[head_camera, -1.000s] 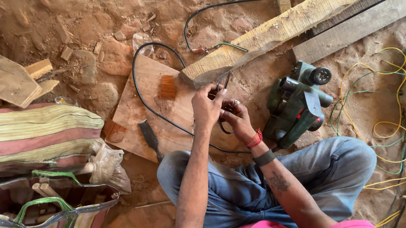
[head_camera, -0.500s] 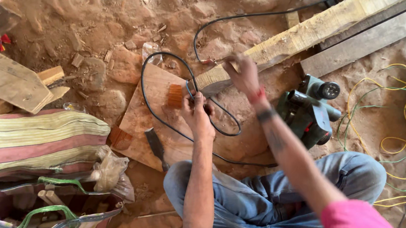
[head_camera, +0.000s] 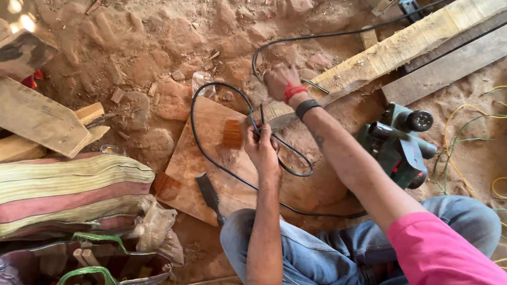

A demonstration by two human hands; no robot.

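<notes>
Two hands in view, both the wearer's. Left hand [head_camera: 262,149] was curled shut around a black cable [head_camera: 227,169], pinching it where it crossed the flat wood board [head_camera: 198,158] on the dirt floor [head_camera: 139,43]. Right hand [head_camera: 281,81] was stretched further out, fist-like, resting at the near end of the long pale plank [head_camera: 413,39]; couldn't tell whether it gripped anything, fingers were hidden from this angle. One red band and one black band on that wrist.

Cable: one loop ran from the left hand round over the board and back under the right forearm; a second black run arced past the right hand toward the top right.

Count of the rest:
- 1 green power planer [head_camera: 397,144], lying on the floor just right of the right forearm, not touched.
- 1 chisel [head_camera: 209,194] on the board's near edge, beside the left knee.
- 2 striped bags at left: one folded [head_camera: 55,192], one open with green handles [head_camera: 55,281].
- About 3 scrap wood offcuts [head_camera: 25,114] stacked top left.
- 1 tangle of yellow and green wires [head_camera: 493,161] far right.
- 1 grey plank [head_camera: 456,63] alongside the pale one.
</notes>
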